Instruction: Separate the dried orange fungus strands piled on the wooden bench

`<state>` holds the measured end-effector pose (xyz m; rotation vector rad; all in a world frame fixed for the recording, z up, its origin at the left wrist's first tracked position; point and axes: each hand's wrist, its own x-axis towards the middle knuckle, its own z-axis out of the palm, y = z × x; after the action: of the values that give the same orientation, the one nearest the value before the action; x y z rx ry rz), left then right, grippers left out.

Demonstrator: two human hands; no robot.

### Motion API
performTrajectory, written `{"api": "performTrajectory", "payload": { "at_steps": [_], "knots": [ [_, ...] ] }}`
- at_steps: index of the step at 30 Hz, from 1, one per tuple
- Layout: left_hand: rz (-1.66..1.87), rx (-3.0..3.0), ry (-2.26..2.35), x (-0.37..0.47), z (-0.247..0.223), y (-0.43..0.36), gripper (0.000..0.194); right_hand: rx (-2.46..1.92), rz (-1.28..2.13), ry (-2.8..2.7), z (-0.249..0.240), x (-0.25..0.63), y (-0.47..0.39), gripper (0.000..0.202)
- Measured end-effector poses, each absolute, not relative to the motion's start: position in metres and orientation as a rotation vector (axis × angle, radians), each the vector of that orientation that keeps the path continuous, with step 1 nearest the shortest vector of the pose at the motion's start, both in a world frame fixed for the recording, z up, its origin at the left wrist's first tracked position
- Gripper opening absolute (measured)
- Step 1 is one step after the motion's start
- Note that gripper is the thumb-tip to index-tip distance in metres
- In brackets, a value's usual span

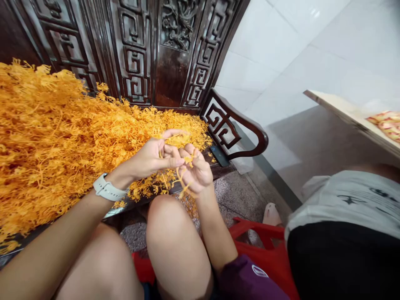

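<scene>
My left hand, below which a pale watch is strapped round the wrist, is closed on yellow strands. Close against it, my right hand has its fingers curled round part of the same yellow strands, and a few thin ends dangle below the palm. Both hands are above the front edge of a dark wooden bench, over my knees. A large heap of orange-yellow stringy pieces covers the bench seat to the left and behind the hands.
The bench has a carved back and a curved armrest. A dark flat object lies by the armrest. At right, a person in a white shirt sits near a red stool and a wooden board.
</scene>
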<state>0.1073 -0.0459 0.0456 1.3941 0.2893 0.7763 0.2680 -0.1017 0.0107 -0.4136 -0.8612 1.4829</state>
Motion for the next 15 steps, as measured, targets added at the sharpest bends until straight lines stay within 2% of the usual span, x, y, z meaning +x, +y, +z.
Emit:
{"api": "performTrajectory", "payload": {
  "at_steps": [3, 7, 10, 12, 15],
  "knots": [
    [0.683, 1.243, 0.195, 0.105, 0.049, -0.05, 0.056, -0.245, 1.555, -0.898, 0.008, 0.265, -0.104, 0.057],
    [0.631, 1.232, 0.109, 0.104, 0.05, -0.049, 0.08, -0.091, 1.626, -0.814, 0.006, 0.266, -0.109, 0.057],
    [0.654, 1.186, 0.072, 0.102, 0.045, -0.043, 0.085, 0.102, 1.592, -0.72, 0.01, 0.278, -0.118, 0.05],
    [0.663, 1.146, 0.096, 0.102, 0.041, -0.037, 0.083, 0.087, 1.489, -0.759, 0.015, 0.29, -0.12, 0.046],
    [0.666, 1.087, 0.104, 0.103, 0.036, -0.032, 0.088, -0.205, 1.296, -0.742, 0.015, 0.312, -0.107, 0.034]
  ]
}}
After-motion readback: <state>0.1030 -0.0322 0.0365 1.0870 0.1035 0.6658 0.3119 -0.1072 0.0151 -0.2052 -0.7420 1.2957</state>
